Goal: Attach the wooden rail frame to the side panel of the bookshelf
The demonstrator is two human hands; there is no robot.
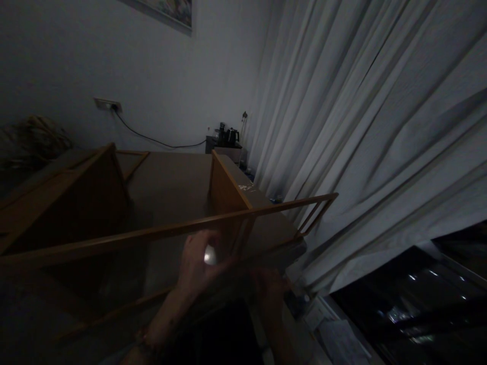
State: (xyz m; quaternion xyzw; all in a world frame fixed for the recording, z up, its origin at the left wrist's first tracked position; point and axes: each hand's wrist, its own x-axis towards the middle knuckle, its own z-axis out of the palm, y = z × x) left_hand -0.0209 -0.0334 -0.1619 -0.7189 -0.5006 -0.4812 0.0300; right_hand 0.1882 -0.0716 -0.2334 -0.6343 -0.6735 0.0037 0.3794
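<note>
My left hand (196, 263) reaches forward below a long wooden rail (163, 233), fingers and thumb curved around a small bright white thing (210, 255); what kind of thing it is I cannot make out. To its right, my right hand (268, 286) is dark and smeared, so its fingers and anything in them do not show clearly. Both hands are at the near side of a large wooden furniture frame with upright wooden panels (228, 185) and a grey-brown flat board (171, 175). A second, lower rail (125, 306) runs beside my left forearm.
Long pale curtains (335, 126) hang along the right. A black kettle (233, 136) stands on a small cabinet by the far wall, where a cable runs from a socket (107, 105). Papers (338, 339) and a dark glossy surface (422, 304) lie at lower right.
</note>
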